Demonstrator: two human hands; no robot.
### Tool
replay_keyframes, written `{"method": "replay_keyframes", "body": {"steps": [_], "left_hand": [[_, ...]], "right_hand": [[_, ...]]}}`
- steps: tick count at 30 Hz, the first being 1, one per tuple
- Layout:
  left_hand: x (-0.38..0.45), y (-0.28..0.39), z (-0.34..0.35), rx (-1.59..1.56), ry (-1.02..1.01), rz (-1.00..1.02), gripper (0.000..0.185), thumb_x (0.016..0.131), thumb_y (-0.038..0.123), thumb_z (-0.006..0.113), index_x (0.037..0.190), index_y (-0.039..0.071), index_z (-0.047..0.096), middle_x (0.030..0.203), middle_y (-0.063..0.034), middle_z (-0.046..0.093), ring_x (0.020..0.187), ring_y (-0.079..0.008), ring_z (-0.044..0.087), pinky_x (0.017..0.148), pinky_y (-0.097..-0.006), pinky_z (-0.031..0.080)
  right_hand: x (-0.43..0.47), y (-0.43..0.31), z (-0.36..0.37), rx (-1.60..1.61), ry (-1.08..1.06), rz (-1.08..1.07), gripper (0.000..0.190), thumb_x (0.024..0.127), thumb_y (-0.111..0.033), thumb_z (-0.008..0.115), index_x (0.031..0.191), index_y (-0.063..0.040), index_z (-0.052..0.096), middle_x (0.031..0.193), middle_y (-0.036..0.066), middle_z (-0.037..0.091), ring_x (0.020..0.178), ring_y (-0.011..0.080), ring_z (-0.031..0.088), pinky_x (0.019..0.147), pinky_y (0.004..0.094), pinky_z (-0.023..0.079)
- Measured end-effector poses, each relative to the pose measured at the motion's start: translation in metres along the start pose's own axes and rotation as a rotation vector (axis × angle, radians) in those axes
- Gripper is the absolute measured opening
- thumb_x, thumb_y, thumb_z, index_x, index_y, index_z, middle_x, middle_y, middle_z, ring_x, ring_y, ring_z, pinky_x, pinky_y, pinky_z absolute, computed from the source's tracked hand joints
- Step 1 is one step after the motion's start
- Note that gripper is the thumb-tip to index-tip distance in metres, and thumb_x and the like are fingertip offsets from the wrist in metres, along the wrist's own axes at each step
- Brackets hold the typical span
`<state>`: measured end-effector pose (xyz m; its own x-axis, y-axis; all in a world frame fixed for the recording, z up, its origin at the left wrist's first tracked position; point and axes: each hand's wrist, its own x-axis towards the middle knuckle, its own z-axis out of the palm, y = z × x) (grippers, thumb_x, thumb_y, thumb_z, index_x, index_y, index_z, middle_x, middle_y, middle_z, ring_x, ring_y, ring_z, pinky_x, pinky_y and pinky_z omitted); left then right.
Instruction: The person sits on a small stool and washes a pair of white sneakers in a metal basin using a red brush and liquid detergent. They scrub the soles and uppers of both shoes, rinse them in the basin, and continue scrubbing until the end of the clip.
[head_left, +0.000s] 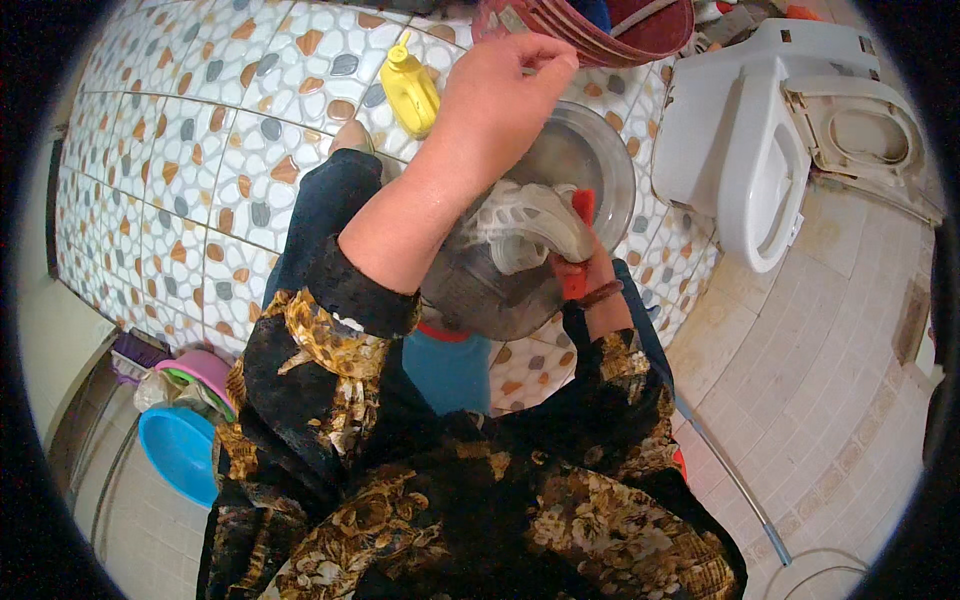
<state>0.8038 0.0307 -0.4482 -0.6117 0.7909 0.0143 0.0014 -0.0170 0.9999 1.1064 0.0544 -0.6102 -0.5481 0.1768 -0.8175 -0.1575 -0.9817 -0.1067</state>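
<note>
My left hand (529, 86) is raised above the far side of a round metal basin (626, 180). Its fingers are bent in towards the thumb, and nothing shows between them. Over the basin, my right hand (596, 274) grips a wet, whitish shoe (525, 217) with openings along its side. A red object (575, 283), seen on both sides of the shoe's tip, is held in the same hand; the shoe hides its middle, so its kind is unclear. Greyish, cloudy water (570, 154) lies in the basin, partly covered by my left forearm.
A yellow bottle (409, 94) with a spout stands left of my left hand. Beyond it is a dark red tub (645, 30). A white toilet (757, 172) is on the right, near a metal pole (739, 484). Blue (176, 454) and pink (199, 369) basins rest at lower left.
</note>
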Motion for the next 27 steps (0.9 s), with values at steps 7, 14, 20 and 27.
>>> {"method": "replay_keyframes", "body": {"steps": [7,14,20,27], "left_hand": [[0.002,-0.001,0.017,-0.049,-0.012,0.003,0.027,0.088,0.025,0.058,0.096,0.001,0.068,0.079,-0.0143,0.069,0.073,-0.0269,0.066,0.067,-0.0340,0.050],[0.000,0.002,0.015,0.025,-0.032,-0.071,0.028,0.088,0.028,0.058,0.095,0.002,0.068,0.078,-0.0162,0.068,0.075,-0.0293,0.067,0.068,-0.0350,0.050],[-0.036,-0.084,0.066,0.441,-0.325,-0.252,0.030,0.088,0.029,0.052,0.088,0.003,0.068,0.089,-0.0181,0.068,0.086,-0.0396,0.064,0.075,-0.0443,0.051],[-0.113,-0.208,0.046,0.919,-0.590,-0.420,0.042,0.083,0.027,0.062,0.114,-0.002,0.058,0.114,-0.0230,0.060,0.111,-0.0373,0.055,0.097,-0.0459,0.043]], "right_hand": [[0.014,-0.045,-0.018,0.309,0.214,0.234,0.035,0.092,-0.036,0.056,0.111,-0.008,0.057,0.093,0.009,0.061,0.066,0.0191,0.058,0.043,0.0216,0.045],[0.059,-0.053,-0.026,0.389,0.082,0.324,0.026,0.090,-0.032,0.053,0.090,-0.006,0.054,0.075,0.004,0.053,0.064,0.0130,0.052,0.042,0.0217,0.039],[0.065,-0.055,-0.083,0.595,0.135,0.243,0.025,0.092,-0.032,0.049,0.085,-0.008,0.050,0.068,0.002,0.048,0.053,0.0119,0.048,0.039,0.0216,0.037],[0.061,-0.042,-0.033,0.650,0.267,0.271,0.024,0.095,-0.025,0.037,0.086,-0.006,0.048,0.067,0.002,0.046,0.048,0.0112,0.044,0.035,0.0210,0.035]]}}
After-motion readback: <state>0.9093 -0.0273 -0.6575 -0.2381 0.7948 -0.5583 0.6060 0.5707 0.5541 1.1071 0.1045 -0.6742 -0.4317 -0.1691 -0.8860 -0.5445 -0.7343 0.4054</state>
